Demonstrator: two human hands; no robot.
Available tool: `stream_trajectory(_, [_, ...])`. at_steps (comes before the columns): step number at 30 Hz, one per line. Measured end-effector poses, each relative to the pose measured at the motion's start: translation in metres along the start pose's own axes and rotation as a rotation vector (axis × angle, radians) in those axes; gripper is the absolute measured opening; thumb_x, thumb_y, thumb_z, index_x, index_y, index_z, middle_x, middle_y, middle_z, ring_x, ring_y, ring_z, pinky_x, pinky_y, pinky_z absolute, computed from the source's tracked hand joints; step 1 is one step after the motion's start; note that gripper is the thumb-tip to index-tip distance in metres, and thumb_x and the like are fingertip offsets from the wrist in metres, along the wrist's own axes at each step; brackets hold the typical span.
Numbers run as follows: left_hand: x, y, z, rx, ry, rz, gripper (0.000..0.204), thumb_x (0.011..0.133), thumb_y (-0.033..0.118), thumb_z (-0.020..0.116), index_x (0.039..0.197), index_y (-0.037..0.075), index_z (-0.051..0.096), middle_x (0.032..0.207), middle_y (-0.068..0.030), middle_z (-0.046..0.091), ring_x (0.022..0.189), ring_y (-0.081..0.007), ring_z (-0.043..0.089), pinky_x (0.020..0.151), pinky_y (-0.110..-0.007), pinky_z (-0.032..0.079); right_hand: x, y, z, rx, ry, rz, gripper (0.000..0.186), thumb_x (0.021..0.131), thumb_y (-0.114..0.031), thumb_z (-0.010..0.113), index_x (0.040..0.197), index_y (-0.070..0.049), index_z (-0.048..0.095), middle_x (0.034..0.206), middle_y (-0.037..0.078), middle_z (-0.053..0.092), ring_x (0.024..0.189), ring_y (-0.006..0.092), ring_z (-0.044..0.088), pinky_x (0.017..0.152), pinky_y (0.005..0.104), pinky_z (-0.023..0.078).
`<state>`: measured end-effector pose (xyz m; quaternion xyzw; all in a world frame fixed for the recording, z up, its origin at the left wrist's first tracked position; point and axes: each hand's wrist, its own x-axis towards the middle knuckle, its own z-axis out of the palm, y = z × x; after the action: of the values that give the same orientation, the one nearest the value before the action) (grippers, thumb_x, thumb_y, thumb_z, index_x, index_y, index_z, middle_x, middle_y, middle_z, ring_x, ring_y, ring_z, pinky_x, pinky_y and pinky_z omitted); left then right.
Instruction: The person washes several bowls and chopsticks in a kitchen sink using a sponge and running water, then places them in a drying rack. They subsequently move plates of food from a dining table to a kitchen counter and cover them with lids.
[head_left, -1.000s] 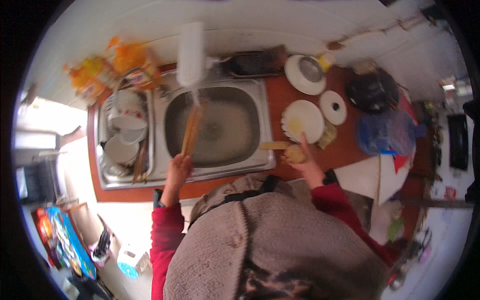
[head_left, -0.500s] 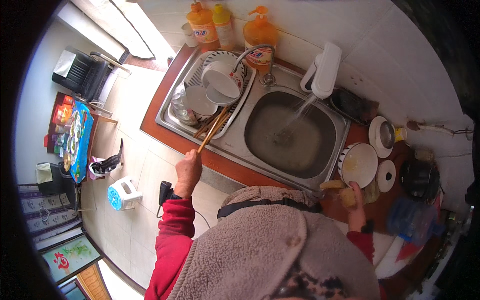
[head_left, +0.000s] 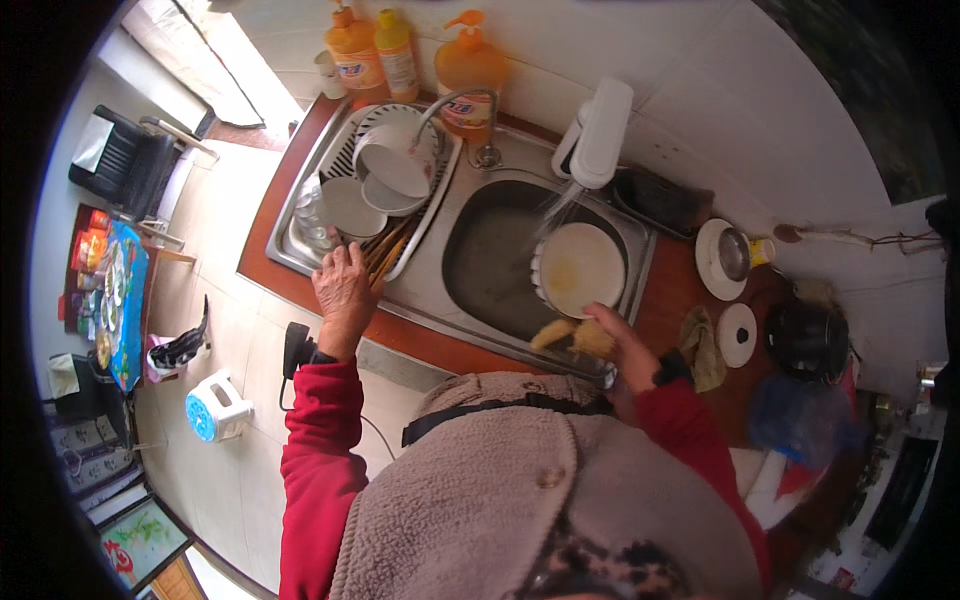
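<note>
Standing at the sink, looking straight down at the work. The right hand [head_left: 622,345] has its grip on a white bowl [head_left: 585,270], thumb hooked over the near rim, with a tan scrubber [head_left: 590,340] bunched under the same fingers. The bowl is tipped over the right side of the steel sink [head_left: 490,260], inside facing up, and there's a yellowish smear in the bottom. Water [head_left: 563,200] runs from the white tap unit [head_left: 602,135] just behind it, and the basin has cloudy water in it.

The left hand [head_left: 343,292] is over at the front edge of the dish rack [head_left: 436,212], fingers down right beside the wooden chopsticks [head_left: 392,250]. Honestly can't tell whether that grip is clenched on any of them or released. Glasses [head_left: 312,212] sit just past the fingertips, and stacked bowls [head_left: 400,165] are further back in the rack.

On the brown desk to the right: a crumpled cloth [head_left: 702,350], a white lid [head_left: 738,340] with a black knob, and a black pot [head_left: 808,335]. Orange pump bottle [head_left: 470,75] stands against the wall behind the rack.
</note>
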<state>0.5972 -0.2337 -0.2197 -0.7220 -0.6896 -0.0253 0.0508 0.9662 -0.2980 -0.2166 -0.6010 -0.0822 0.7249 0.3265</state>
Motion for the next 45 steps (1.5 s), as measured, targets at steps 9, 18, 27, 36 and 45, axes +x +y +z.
stream_trajectory(9, [0.017, 0.144, 0.038, -2.048, -0.731, -0.363, 0.061, 0.075, 0.032, 0.061, 0.124, 0.006, 0.037, 0.115, -0.0146, 0.047, 0.099, -0.0291, 0.051, 0.084, -0.037, 0.042, 0.074, -0.004, 0.022, -0.224, -0.221, 0.164, 0.025, 0.080, -0.026, 0.049, 0.091, -0.004, 0.056, 0.081, 0.006, 0.059, 0.063, 0.0175, 0.056, 0.057, 0.0291, 0.045])
stream_trajectory(18, [0.019, 0.160, 0.075, -1.450, -0.069, -0.319, 0.072, 0.063, 0.017, 0.067, 0.128, 0.007, 0.036, 0.110, -0.0090, 0.052, 0.097, -0.0145, 0.049, 0.083, -0.029, 0.041, 0.058, -0.054, 0.011, -0.472, -0.254, -0.282, 0.039, 0.091, -0.034, 0.036, 0.096, -0.001, 0.055, 0.088, 0.011, 0.058, 0.080, 0.0183, 0.057, 0.071, 0.0302, 0.047])
stream_trajectory(27, [0.008, 0.183, 0.086, -1.644, -0.167, -0.412, 0.073, 0.069, 0.027, 0.068, 0.129, 0.004, 0.033, 0.095, -0.0100, 0.058, 0.084, -0.0141, 0.054, 0.072, -0.026, 0.044, 0.165, 0.002, 0.054, 0.086, -0.580, -0.257, 0.040, 0.089, -0.024, 0.039, 0.122, -0.003, 0.038, 0.119, 0.011, 0.045, 0.109, 0.0231, 0.045, 0.094, 0.0357, 0.036])
stream_trajectory(36, [0.012, 0.174, 0.072, -1.577, -0.216, -0.387, 0.069, 0.069, 0.025, 0.065, 0.127, 0.003, 0.036, 0.093, -0.0107, 0.059, 0.082, -0.0148, 0.056, 0.074, -0.027, 0.045, 0.132, 0.001, 0.043, -1.139, -0.578, -0.669, 0.034, 0.090, -0.025, 0.037, 0.116, -0.004, 0.043, 0.110, 0.009, 0.050, 0.100, 0.0208, 0.050, 0.085, 0.0327, 0.042])
stream_trajectory(45, [0.012, 0.192, 0.084, -1.633, -0.241, -0.550, 0.067, 0.069, 0.027, 0.067, 0.126, 0.007, 0.039, 0.093, -0.0115, 0.060, 0.083, -0.0160, 0.057, 0.076, -0.027, 0.045, 0.157, -0.002, 0.056, -0.068, -0.360, -0.304, 0.037, 0.088, -0.023, 0.039, 0.121, -0.004, 0.040, 0.109, 0.012, 0.050, 0.099, 0.0217, 0.051, 0.088, 0.0341, 0.040])
